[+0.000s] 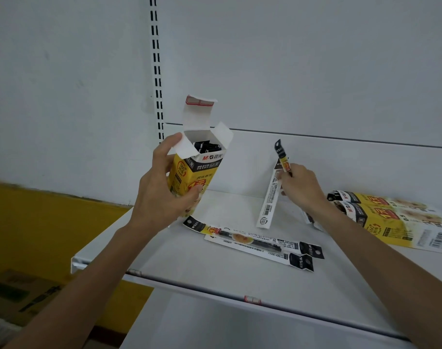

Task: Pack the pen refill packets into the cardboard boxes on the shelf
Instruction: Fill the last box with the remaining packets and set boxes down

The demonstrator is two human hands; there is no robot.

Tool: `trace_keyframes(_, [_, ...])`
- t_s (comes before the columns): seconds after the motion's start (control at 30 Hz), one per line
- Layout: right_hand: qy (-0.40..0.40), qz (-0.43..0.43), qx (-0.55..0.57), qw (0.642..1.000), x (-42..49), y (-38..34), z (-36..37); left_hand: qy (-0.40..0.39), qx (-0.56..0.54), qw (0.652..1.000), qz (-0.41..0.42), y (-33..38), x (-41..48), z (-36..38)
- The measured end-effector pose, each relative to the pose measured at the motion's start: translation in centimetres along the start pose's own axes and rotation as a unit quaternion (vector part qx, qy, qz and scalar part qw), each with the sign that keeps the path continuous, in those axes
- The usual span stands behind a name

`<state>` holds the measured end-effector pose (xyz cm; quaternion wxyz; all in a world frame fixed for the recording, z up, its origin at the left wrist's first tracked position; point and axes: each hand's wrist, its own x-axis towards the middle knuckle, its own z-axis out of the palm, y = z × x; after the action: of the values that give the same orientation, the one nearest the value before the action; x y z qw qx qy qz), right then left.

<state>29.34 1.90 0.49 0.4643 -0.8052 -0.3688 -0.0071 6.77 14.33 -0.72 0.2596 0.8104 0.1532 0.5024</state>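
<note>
My left hand (162, 195) grips a yellow and black cardboard box (197, 170) held upright above the shelf, its top flaps open and dark packet ends showing inside. My right hand (300, 187) pinches two pen refill packets (271, 195); one points up, the other hangs down with its white back showing. Two more refill packets (255, 241) lie flat on the white shelf (189, 268) between my arms.
A second yellow box (396, 222) lies on its side at the right, with another packet on top of it. A slotted upright (156, 71) runs up the back panel. Brown cartons (15, 295) sit on the floor at the lower left.
</note>
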Motion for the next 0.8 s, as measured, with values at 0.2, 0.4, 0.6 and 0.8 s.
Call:
trace_keyframes(0.2, [0.031,0.017,0.144,0.989,-0.3,-1.2,0.0,0.000,-0.002,1.000,-0.001,0.0,0.0,-0.2])
trace_keyframes(0.4, [-0.071,0.062,0.364,0.927,0.0,-5.6,-1.5,-0.004,-0.006,1.000,-0.001,0.0,0.0,-0.2])
trace_keyframes(0.6, [-0.089,-0.049,0.466,0.879,-1.4,-10.1,-3.3,-0.005,-0.008,1.000,0.001,0.0,0.0,-0.4])
trace_keyframes(0.8, [-0.036,-0.125,0.458,0.879,-2.4,-12.3,-4.5,-0.011,-0.003,1.000,0.009,0.1,0.0,-0.4])
